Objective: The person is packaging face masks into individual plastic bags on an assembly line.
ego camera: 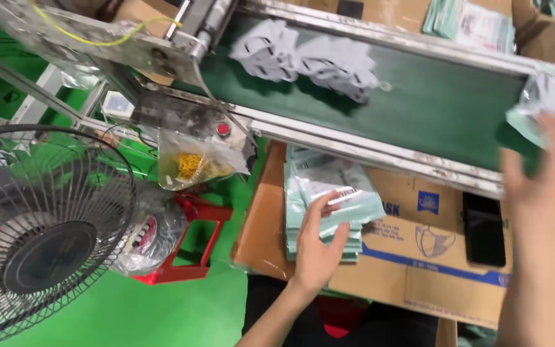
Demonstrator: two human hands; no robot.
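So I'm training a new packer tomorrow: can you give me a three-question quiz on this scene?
1. True or false: the left hand rests on a stack of flat packets.
2. What lies on the green belt? A) grey masks B) bottles
3. What does the right hand reach toward?

Key: 1 true; 2 A; 3 a packet at the belt's right end.

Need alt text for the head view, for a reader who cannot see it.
The left hand rests on a stack of pale green packets lying on cardboard boxes, while the blurred right hand reaches a packet on the green conveyor belt. A fan stands left.
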